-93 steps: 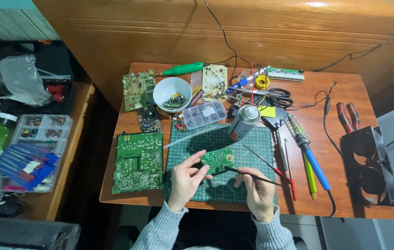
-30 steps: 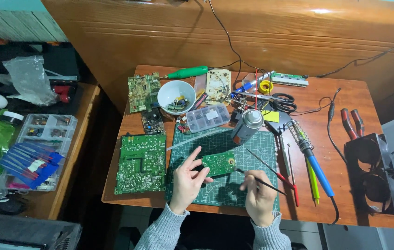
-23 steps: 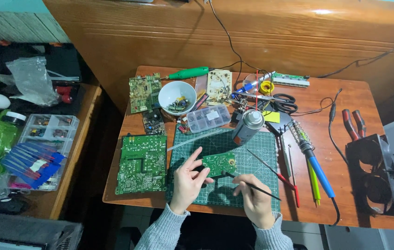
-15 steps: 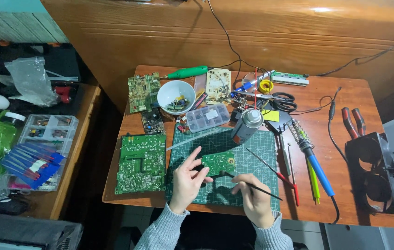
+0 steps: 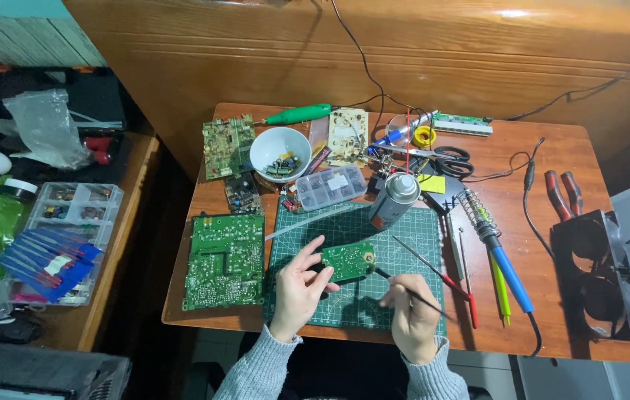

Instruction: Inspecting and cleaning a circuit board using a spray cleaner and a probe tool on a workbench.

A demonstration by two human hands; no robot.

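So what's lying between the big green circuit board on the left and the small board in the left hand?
In the head view, only the left hand and bare cutting mat lie between the large board and the small board.

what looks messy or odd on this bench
Nothing looks spilled or broken. The desk is crowded. The left hand props a small circuit board tilted above the cutting mat, and the right hand holds a thin tool to it.
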